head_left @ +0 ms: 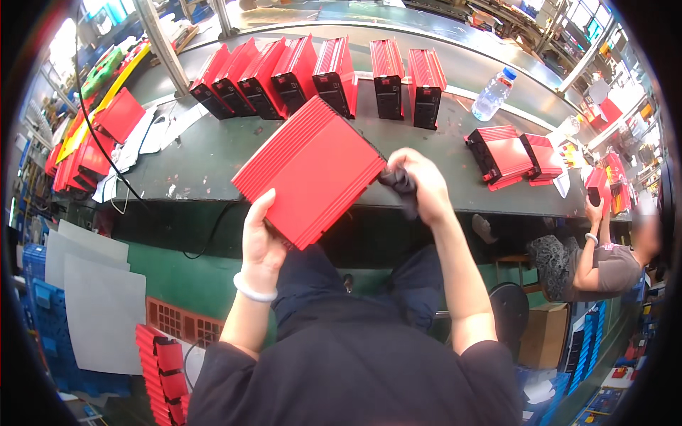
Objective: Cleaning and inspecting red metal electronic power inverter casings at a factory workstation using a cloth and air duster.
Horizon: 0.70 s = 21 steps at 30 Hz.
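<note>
A red box-shaped metal housing with ribbed edges (309, 174) is held up tilted over the table's near edge, its broad flat face toward me. My left hand (261, 238) grips its lower left corner, thumb on the face and fingers underneath. At the housing's right corner, my right hand (423, 184) is closed on a crumpled dark cloth (400, 183), which touches or nearly touches the housing's dark end. Behind it, several similar red housings with black end panels (334, 74) stand upright in a row on the green tabletop (213, 167).
A clear bottle with a blue cap (494, 96) stands right of the row. Two red housings (501, 156) lie farther right. A co-worker (604, 263) sits at far right, holding a red unit. More red housings (160, 373) are stacked at lower left, near grey sheets (103, 312).
</note>
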Each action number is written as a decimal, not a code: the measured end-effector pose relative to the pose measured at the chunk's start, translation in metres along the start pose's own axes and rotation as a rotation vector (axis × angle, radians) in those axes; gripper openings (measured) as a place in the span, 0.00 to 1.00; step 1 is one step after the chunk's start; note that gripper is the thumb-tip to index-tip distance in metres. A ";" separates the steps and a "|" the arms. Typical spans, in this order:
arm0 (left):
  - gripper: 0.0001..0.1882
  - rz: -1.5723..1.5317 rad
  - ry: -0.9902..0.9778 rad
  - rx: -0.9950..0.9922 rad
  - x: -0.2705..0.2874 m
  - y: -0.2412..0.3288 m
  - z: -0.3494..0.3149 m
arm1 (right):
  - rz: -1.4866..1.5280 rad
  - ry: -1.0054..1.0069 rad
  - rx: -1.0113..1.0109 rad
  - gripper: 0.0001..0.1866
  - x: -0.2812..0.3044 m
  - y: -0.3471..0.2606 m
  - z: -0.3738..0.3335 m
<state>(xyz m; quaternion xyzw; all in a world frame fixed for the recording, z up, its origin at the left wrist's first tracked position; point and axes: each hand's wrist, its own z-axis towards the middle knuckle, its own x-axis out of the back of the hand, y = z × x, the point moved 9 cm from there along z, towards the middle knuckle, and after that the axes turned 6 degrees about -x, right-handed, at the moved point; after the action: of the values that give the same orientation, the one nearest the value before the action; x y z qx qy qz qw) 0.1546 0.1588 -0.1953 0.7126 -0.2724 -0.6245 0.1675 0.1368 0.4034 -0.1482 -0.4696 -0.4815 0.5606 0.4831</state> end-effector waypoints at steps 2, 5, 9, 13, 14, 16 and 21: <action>0.20 0.012 -0.027 -0.035 0.006 0.011 0.000 | -0.368 0.259 -0.102 0.19 0.046 0.024 0.033; 0.21 0.028 -0.035 -0.119 0.018 0.032 -0.001 | -1.145 0.253 -0.168 0.23 0.048 0.047 0.069; 0.21 0.027 0.005 -0.186 0.041 0.058 -0.007 | -1.397 0.105 -0.128 0.24 0.025 0.082 0.095; 0.23 0.087 0.075 -0.301 0.071 0.087 -0.022 | -1.312 0.058 -0.206 0.19 0.020 0.077 0.099; 0.23 0.092 0.079 -0.319 0.077 0.094 -0.026 | -1.147 -0.002 -0.250 0.18 0.016 0.079 0.098; 0.22 0.084 0.111 -0.338 0.088 0.106 -0.036 | -0.626 -0.125 -0.125 0.15 0.009 0.086 0.089; 0.22 -0.009 0.146 -0.358 0.128 0.135 -0.061 | 0.390 -0.394 -0.266 0.28 -0.087 0.042 0.008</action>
<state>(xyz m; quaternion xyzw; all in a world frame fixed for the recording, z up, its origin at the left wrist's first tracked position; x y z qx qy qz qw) 0.1996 -0.0313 -0.2098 0.7160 -0.1409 -0.6102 0.3084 0.1334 0.3133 -0.1837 -0.4944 -0.5359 0.6552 0.1979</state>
